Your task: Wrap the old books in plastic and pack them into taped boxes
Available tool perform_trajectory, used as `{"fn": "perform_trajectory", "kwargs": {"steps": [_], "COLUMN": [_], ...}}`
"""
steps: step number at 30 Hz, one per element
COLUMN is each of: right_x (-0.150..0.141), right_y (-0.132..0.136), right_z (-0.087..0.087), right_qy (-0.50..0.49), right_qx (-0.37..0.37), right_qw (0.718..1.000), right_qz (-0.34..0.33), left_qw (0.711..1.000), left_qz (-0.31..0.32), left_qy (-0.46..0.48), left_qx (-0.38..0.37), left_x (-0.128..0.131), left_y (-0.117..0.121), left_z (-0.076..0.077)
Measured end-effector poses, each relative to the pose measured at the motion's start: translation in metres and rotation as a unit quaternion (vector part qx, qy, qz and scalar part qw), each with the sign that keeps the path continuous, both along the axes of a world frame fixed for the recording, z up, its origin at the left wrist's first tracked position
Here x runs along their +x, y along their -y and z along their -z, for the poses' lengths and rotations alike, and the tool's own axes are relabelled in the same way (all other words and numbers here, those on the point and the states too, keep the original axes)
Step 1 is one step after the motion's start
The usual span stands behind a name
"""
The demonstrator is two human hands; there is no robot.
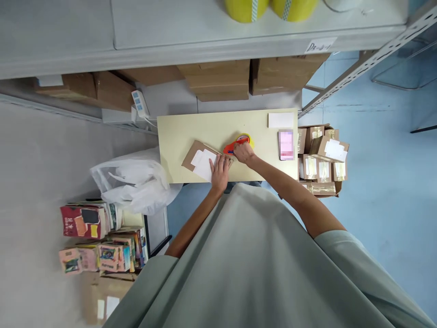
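A small brown cardboard box [191,155] with white paper [204,164] on its top lies tilted on the narrow pale table. Flat on the box and paper rests my left hand [221,173], fingers spread toward the box's right end. My right hand [243,152] is closed around a red tape dispenser [228,148], which carries a roll of yellow tape [248,136]. The dispenser's front end is close to the box's right edge; whether tape touches the box I cannot tell.
A phone [286,145] and a white paper stack [280,120] lie at the table's [191,125] right end. Right of it stands a carton of small taped boxes [310,167]. To the left are a white plastic bag [136,177] and stacked books [85,221]. A metal shelf [205,27] overhangs the far side.
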State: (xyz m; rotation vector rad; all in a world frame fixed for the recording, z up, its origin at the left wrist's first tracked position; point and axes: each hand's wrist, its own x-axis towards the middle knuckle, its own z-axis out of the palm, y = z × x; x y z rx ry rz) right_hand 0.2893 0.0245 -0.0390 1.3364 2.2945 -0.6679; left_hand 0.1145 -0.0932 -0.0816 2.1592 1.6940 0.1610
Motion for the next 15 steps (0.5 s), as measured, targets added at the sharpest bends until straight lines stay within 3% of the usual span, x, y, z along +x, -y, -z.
{"fn": "perform_trajectory", "kwargs": {"steps": [9,15], "right_x": [-0.035,-0.029], "right_y": [0.005,0.007], "right_z": [-0.015,-0.037], "right_qy": [0.055,0.071], "right_qx": [-0.038,-0.024], "right_qw": [0.994,0.988], "right_qz": [0.089,0.137], "left_qw": [0.998,0.991], "left_qz": [0.06,0.104], "left_qy": [0.035,0.081], "left_qx": [0.003,-0.003], "left_x": [-0.022,-0.043], "left_y": [-0.014,-0.027], "left_z": [-0.002,-0.013]}}
